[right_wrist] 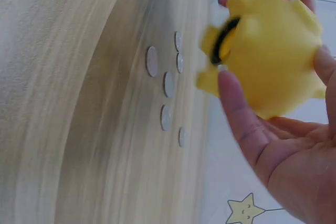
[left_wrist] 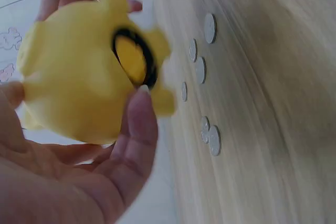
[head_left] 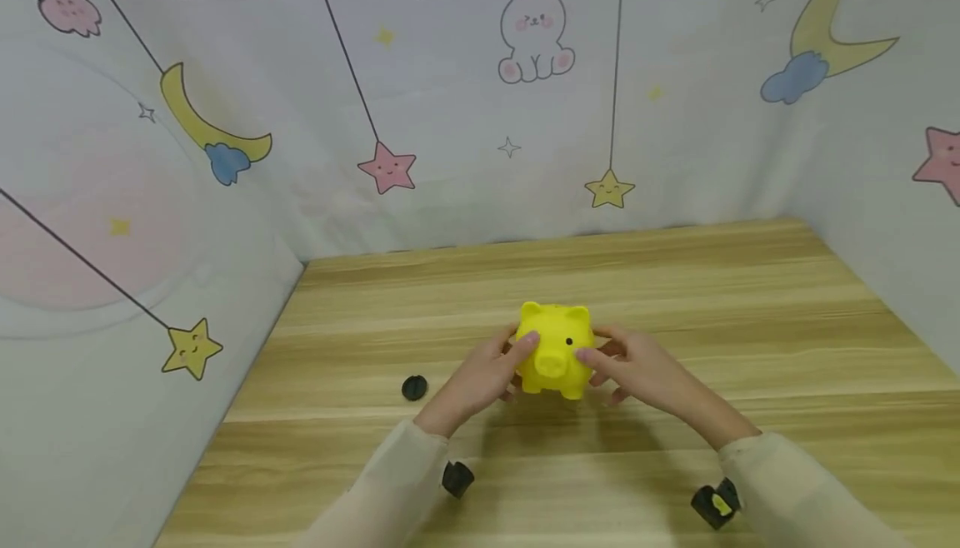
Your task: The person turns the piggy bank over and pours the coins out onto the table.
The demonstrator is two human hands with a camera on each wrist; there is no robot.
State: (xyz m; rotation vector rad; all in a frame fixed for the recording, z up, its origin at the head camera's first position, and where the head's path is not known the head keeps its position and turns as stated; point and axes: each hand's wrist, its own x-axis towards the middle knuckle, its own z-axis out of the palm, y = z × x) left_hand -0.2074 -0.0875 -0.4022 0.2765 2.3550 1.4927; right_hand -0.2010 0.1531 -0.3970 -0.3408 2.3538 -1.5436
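A yellow piggy bank (head_left: 555, 351) is held between both hands a little above the wooden table (head_left: 750, 323). My left hand (head_left: 501, 369) grips its left side with the thumb on the face. My right hand (head_left: 626, 365) grips the right side. In the left wrist view the piggy bank (left_wrist: 73, 77) shows its underside, where a black-ringed round opening (left_wrist: 132, 59) stands uncovered. Several silver coins (left_wrist: 199, 69) lie on the table below it. The right wrist view shows the same coins (right_wrist: 168, 82) beside the blurred piggy bank (right_wrist: 273, 61). The coins are hidden in the head view.
A small black round plug (head_left: 414, 387) lies on the table left of my left hand. Cloth walls (head_left: 150, 223) printed with stars, moons and a rabbit close the table in at the left, back and right. Black wrist cameras (head_left: 457, 479) sit under both sleeves.
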